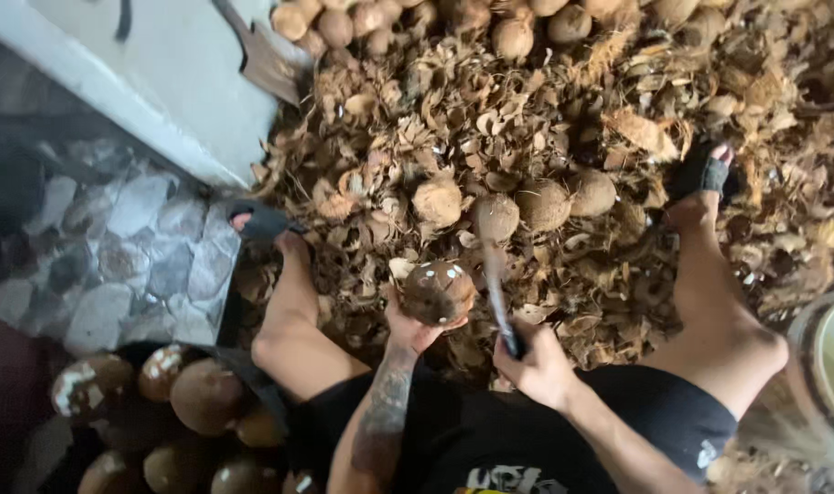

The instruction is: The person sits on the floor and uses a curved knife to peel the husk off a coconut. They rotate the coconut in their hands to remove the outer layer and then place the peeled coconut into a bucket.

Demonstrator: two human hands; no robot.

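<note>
I see a brown coconut (438, 291), its shell partly scraped and flecked with white, held up in front of the seated body between the knees, over a floor buried in husk scraps (563, 128). My left hand (415, 329) cups it from below, fingers wrapped up around its underside. Just to its right, my right hand (538, 364) is clenched tight around the dark handle of a knife (499, 293), whose blade is blurred and points up beside the coconut; I cannot tell whether the blade touches the shell. Just beyond the coconut, three husked coconuts (517, 206) lie in a row on the scraps. Both bare legs are spread wide, each foot in a dark sandal (705, 174) on the litter. At lower left a heap of peeled coconuts (174, 402) sits near the left thigh, beside a stone-paved floor (115, 247). More husked nuts pile up at the top, and a pale bucket (833, 366) rim shows at the right edge.
</note>
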